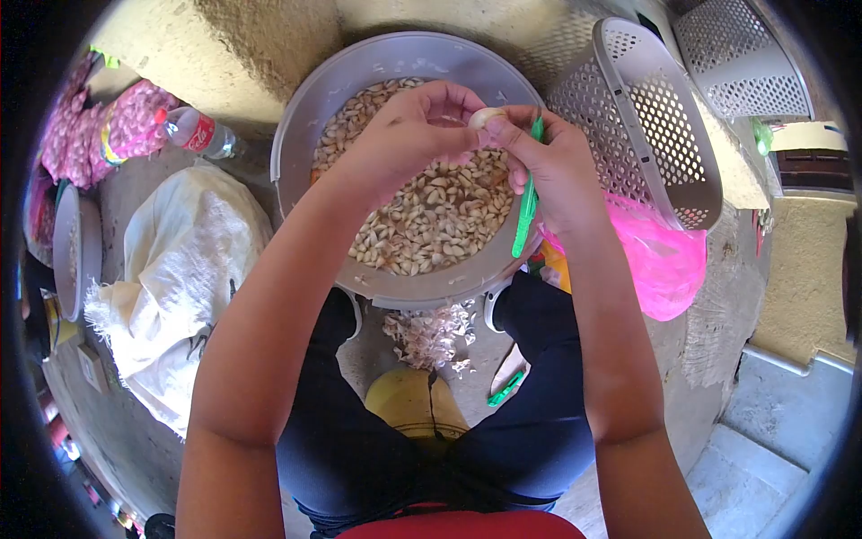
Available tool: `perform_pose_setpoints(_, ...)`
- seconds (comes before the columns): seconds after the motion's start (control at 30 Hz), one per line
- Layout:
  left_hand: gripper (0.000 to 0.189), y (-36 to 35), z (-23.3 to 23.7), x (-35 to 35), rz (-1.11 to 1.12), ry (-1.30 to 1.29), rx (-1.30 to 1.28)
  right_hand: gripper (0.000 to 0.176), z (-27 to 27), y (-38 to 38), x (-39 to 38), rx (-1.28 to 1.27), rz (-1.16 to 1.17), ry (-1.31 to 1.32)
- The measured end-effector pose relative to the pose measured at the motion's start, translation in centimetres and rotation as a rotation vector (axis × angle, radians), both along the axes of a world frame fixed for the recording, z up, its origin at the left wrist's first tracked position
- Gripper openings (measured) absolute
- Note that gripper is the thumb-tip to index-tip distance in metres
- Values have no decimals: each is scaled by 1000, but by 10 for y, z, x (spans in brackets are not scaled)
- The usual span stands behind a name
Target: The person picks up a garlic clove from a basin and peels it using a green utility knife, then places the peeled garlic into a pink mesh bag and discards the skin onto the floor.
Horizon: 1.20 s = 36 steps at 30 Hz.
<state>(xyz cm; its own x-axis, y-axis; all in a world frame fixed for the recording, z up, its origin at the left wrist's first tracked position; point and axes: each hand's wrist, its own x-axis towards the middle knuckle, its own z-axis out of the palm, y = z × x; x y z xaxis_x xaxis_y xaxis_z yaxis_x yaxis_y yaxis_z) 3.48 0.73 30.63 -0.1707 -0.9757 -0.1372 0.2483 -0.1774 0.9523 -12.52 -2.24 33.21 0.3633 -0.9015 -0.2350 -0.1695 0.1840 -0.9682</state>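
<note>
Over the far half of a grey basin, my two hands meet around a pale garlic clove. My left hand is closed, pinching the clove between thumb and fingertips. The thumb and fingers of my right hand touch the clove's other side. That hand also grips a green knife, its handle end pointing down toward the basin's right rim; its blade cannot be made out. Below lie many peeled garlic cloves in liquid.
Papery garlic skins lie between my feet, near a yellow container and another green-handled knife. A white sack and Coca-Cola bottle stand left. Perforated baskets and a pink bag are right.
</note>
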Motion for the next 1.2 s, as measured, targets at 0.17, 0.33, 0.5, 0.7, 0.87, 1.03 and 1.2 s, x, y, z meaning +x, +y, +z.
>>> perform_pose_setpoints(0.17,23,1,2,-1,-7,-222,-144,29,3,3,1,-30,46,91)
perform_pose_setpoints(0.33,20,4,-1,-3,77,-431,-359,27,-3,2,-2,59,42,-37)
perform_pose_setpoints(0.5,20,4,-1,-3,170,-574,-416,22,-14,-3,-3,107,-8,-90)
perform_pose_setpoints(0.7,26,-3,-15,-6,193,-194,-230,21,-17,-4,-2,130,-57,-196)
perform_pose_setpoints(0.87,22,-1,8,-6,193,116,-2,23,-11,-5,-3,95,-59,-236)
perform_pose_setpoints(1.03,21,-3,-5,6,-13,349,183,23,-8,-4,-1,-28,-78,-174)
perform_pose_setpoints(1.2,24,-4,-5,6,-62,415,230,24,-3,-3,0,-70,-48,-171)
